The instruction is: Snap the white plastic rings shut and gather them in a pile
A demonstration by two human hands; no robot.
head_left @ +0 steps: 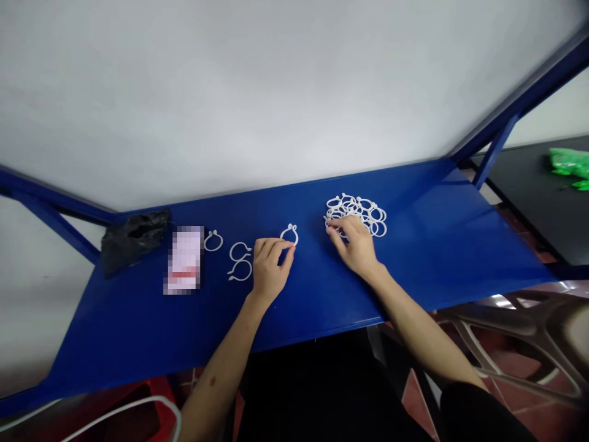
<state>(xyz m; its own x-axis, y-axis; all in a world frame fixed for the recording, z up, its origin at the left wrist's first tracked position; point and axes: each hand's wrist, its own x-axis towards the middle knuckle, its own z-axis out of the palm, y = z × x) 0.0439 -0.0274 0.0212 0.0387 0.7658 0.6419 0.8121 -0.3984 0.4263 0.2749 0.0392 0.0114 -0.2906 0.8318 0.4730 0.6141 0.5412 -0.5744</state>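
My left hand rests on the blue table, its fingertips pinched on a single white plastic ring. My right hand lies on the near edge of a pile of white rings, fingers curled into the pile. What those fingers hold, if anything, is hidden. Two more white rings lie together just left of my left hand. A third loose ring sits further left.
A blurred white and red card lies beside the loose ring. A crumpled black bag sits at the table's left end. A green bag lies on a dark surface at far right. A plastic chair stands below the table at right.
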